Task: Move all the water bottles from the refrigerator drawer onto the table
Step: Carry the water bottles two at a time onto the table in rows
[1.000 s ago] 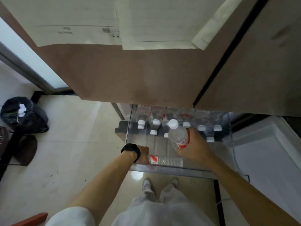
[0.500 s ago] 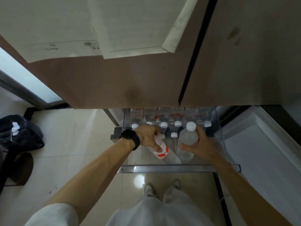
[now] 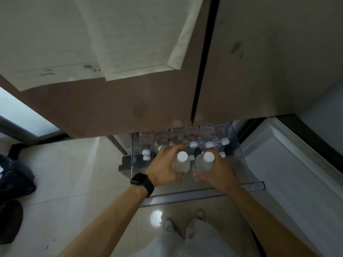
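Note:
The clear refrigerator drawer (image 3: 204,196) is pulled out below the brown fridge doors. Several water bottles (image 3: 194,140) with white caps and red labels stand at its back. My left hand (image 3: 164,166), with a black watch on the wrist, grips one upright bottle (image 3: 181,163) above the drawer. Right beside it my right hand (image 3: 216,173) grips a second upright bottle (image 3: 205,163). Both bottles' white caps point toward the camera and their lower parts are hidden by my fingers.
An open white fridge door (image 3: 289,175) stands at the right. Papers (image 3: 130,39) are stuck on the brown fridge front (image 3: 115,108). A dark bag (image 3: 14,175) lies on the tiled floor at left. My feet (image 3: 183,221) are just before the drawer.
My left hand has turned its tilted bottle upright and raised it beside the one in my right hand. Both bottles now sit higher above the drawer.

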Action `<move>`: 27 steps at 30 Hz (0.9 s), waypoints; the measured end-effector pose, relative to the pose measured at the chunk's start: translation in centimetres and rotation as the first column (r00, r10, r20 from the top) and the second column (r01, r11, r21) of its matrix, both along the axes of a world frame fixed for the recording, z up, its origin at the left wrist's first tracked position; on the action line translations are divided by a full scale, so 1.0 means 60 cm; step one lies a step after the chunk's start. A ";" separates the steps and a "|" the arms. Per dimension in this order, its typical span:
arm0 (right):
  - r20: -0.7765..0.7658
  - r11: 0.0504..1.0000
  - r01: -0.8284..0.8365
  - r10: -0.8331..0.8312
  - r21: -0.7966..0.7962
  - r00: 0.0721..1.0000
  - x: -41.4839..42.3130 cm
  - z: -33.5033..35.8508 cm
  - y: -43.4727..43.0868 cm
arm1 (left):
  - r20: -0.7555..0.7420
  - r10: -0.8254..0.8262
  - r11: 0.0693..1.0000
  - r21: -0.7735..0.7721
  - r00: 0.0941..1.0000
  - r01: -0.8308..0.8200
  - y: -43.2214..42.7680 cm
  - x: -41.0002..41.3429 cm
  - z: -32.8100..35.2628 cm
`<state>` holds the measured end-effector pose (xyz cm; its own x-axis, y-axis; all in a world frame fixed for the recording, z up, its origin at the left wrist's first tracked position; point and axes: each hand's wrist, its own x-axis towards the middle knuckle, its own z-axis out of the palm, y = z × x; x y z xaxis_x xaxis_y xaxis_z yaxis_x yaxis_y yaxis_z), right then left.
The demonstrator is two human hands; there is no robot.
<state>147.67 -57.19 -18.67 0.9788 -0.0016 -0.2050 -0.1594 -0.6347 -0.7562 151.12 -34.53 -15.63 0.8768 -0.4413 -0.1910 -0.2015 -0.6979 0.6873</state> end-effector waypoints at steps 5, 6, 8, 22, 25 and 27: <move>0.042 1.000 0.004 -0.004 -0.003 0.999 -0.007 0.006 0.004 | -0.070 0.110 0.983 -0.141 0.991 -0.119 -0.012 -0.032 -0.037; 0.049 1.000 0.007 -0.006 -0.021 0.999 -0.007 0.009 0.008 | -0.059 0.112 0.984 -0.134 0.992 -0.120 -0.016 -0.033 -0.039; 0.055 0.999 0.012 -0.009 -0.048 0.998 -0.007 0.011 0.011 | -0.046 0.122 0.987 -0.104 0.992 -0.126 -0.020 -0.029 -0.043; -0.087 0.974 0.205 -0.214 -0.101 0.973 -0.001 0.026 0.023 | 0.011 0.180 0.981 -0.080 0.984 -0.178 -0.029 0.002 0.005; -0.005 0.972 0.232 -0.232 -0.034 0.973 -0.010 0.054 0.011 | 0.077 0.245 0.959 -0.165 0.966 -0.230 -0.009 -0.006 0.045; 0.038 0.968 0.247 -0.249 0.033 0.968 -0.023 0.099 0.003 | 0.130 0.273 0.949 -0.197 0.953 -0.245 0.005 -0.018 0.081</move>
<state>146.30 -57.03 -12.72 0.9561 -0.2403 -0.1677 -0.2775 -0.5582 -0.7819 150.01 -34.22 -10.74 0.9778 -0.2090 0.0151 -0.1424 -0.6101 0.7794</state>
